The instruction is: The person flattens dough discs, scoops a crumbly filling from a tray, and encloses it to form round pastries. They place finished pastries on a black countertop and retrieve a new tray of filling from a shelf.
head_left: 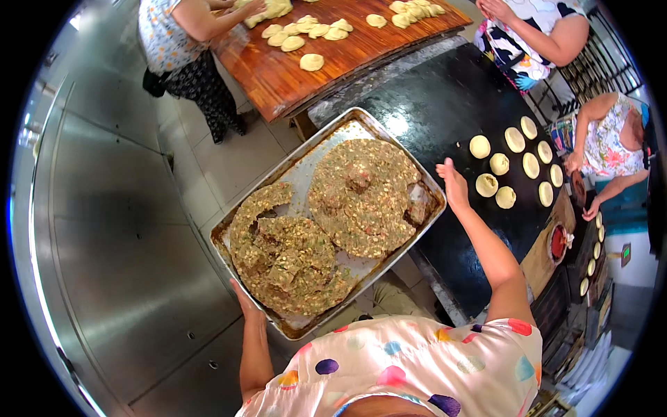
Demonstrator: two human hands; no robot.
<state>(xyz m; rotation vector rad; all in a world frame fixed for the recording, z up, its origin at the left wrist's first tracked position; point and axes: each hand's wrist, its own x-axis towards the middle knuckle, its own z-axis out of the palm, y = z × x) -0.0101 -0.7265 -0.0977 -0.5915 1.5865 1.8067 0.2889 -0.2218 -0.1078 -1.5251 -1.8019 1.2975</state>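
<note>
A rimmed metal tray [368, 119] spans the centre, holding a mound of speckled brown-green filling [358, 194] and a broken, crumbly mound of the same [281, 257]. My left hand [249, 300] grips its lower-left side, the fingers partly hidden by the rim. At the tray's right corner is my right hand [453, 182], fingers extended and upright; whether it touches the rim is unclear. Just right of that hand, round pale dough pieces [514, 139] sit on a black griddle [445, 97].
A wooden table [285, 80] bears dough lumps [311, 62]. Three other people work around: one at the table [170, 35], one at upper right [528, 42], one at right [604, 146] beside more dough rounds. A red bowl [558, 243] stands by the griddle; a steel cabinet [114, 243] lines the left.
</note>
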